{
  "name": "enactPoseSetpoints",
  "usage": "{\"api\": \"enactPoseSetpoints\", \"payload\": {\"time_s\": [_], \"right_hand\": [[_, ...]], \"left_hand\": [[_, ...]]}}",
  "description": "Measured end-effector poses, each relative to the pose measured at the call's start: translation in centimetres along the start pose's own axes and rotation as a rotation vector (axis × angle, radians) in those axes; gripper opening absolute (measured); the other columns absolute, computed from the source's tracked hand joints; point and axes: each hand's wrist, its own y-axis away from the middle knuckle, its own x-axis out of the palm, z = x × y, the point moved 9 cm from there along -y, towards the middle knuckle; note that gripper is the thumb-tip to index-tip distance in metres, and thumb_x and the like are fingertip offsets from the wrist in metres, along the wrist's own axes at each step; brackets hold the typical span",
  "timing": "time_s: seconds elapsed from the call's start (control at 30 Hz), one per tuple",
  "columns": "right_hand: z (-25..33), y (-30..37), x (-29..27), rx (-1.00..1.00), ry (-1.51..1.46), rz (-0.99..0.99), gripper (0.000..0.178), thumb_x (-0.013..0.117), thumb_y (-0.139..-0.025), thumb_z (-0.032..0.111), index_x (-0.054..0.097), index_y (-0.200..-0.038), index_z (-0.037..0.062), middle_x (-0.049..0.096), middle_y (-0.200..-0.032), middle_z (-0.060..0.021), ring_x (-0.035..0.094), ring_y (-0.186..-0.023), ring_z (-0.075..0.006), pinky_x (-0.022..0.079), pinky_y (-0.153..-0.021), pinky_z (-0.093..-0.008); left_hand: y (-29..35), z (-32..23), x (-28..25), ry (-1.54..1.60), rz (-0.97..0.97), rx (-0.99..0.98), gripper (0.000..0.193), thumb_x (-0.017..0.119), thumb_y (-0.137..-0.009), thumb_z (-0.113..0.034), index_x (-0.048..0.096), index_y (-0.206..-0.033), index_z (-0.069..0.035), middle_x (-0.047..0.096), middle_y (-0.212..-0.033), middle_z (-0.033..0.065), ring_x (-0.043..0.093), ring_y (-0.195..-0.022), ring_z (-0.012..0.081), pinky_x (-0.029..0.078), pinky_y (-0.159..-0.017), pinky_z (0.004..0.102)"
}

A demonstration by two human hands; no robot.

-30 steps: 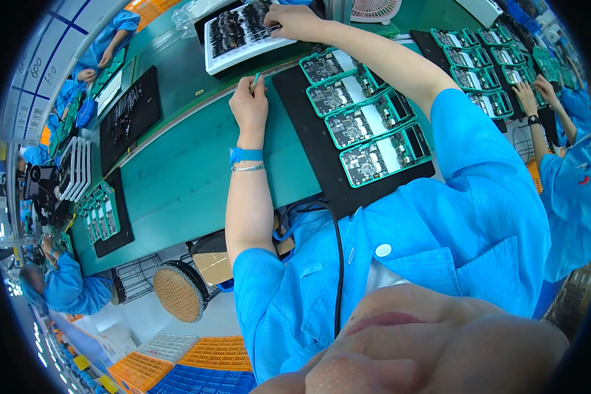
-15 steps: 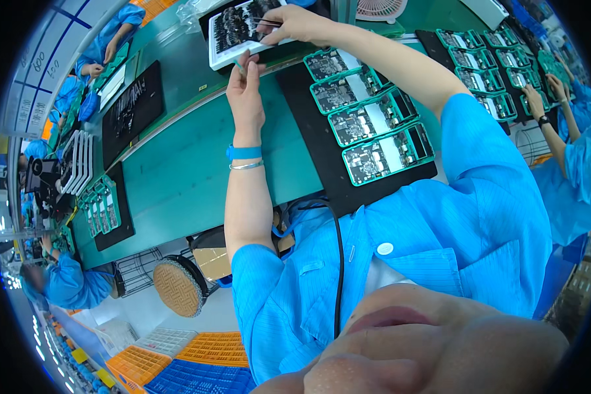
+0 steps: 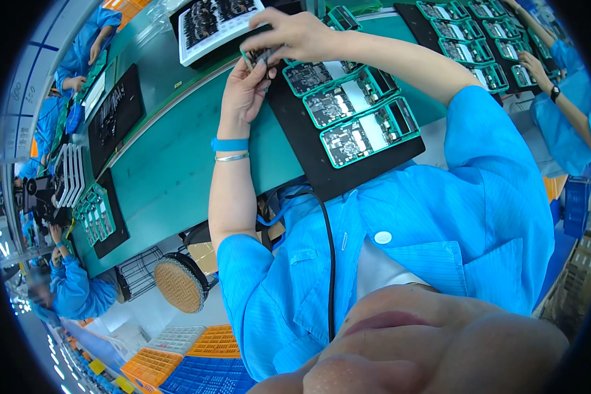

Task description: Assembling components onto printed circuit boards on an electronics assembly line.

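My hands meet over the bench, in front of a white tray (image 3: 197,53) that holds rows of small dark parts. The thumb and fingers of my left hand (image 3: 241,93) are pinched on a small dark part (image 3: 259,58), whose kind I cannot make out. From the right, my right hand (image 3: 302,38) reaches over with curled fingers at the same part; its fingertips are smeared by motion. Whether it holds a tool is not clear. Beside my hands, circuit boards in green frames (image 3: 369,133) lie in a row on a black mat (image 3: 318,172).
The green bench (image 3: 177,190) runs across, with another black mat (image 3: 118,108) bearing dark parts to the left. More framed boards lie at far left (image 3: 97,213) and far right (image 3: 463,50). Co-workers in blue sit nearby. A round stool (image 3: 179,284) stands below the bench edge.
My right hand has left the tray, where it held tweezers, and come to my left hand. A dark part now shows between them. The whole view has shifted slightly.
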Motion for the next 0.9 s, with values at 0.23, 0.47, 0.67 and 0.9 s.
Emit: {"api": "enactPoseSetpoints", "payload": {"time_s": [0.23, 0.47, 0.67, 0.9], "right_hand": [[1.6, 1.6, -0.7, -0.294, 0.083, -0.016, 0.030, 0.076, -0.075, 0.006, 0.069, -0.104, 0.0125, 0.063, -0.123, -0.0021, 0.070, -0.083, -0.0236, 0.056, -0.063, -0.0367], [-6.4, 0.2, -0.6, 0.075, -0.171, -0.036, 0.006, 0.070, -0.082, 0.008, 0.068, -0.087, 0.0079, 0.066, -0.087, -0.0070, 0.069, -0.085, -0.0271, 0.054, -0.069, -0.0400], [-12.7, 1.4, 2.1, 0.290, -0.029, 0.361, 0.011, 0.072, -0.074, 0.014, 0.073, -0.078, 0.0038, 0.071, -0.076, -0.0149, 0.069, -0.077, -0.0334, 0.053, -0.068, -0.0457], [-13.8, 2.3, 3.7, 0.391, 0.237, 0.366, 0.007, 0.070, -0.070, 0.012, 0.072, -0.073, 0.0055, 0.071, -0.075, -0.0124, 0.070, -0.075, -0.0313, 0.053, -0.066, -0.0445]], "left_hand": [[0.1, 0.9, 0.0, 0.045, 0.021, -0.095, 0.027, 0.066, -0.098, -0.010, 0.064, -0.124, -0.007, 0.069, -0.107, 0.0048, 0.062, -0.083, 0.0125, 0.043, -0.060, 0.0177], [-0.3, 0.1, -0.5, 0.039, -0.025, -0.139, 0.036, 0.060, -0.102, -0.009, 0.056, -0.137, -0.003, 0.068, -0.113, 0.0148, 0.058, -0.083, 0.0110, 0.039, -0.058, 0.0167], [-0.6, 1.0, -3.6, -0.050, -0.173, -0.182, 0.033, 0.062, -0.101, -0.012, 0.057, -0.130, 0.003, 0.068, -0.114, 0.0149, 0.060, -0.084, 0.0104, 0.038, -0.057, 0.0180], [-1.0, 1.3, -4.2, -0.072, -0.174, -0.206, 0.031, 0.062, -0.101, -0.012, 0.058, -0.127, 0.004, 0.068, -0.113, 0.0151, 0.061, -0.086, 0.0126, 0.041, -0.061, 0.0192]]}}
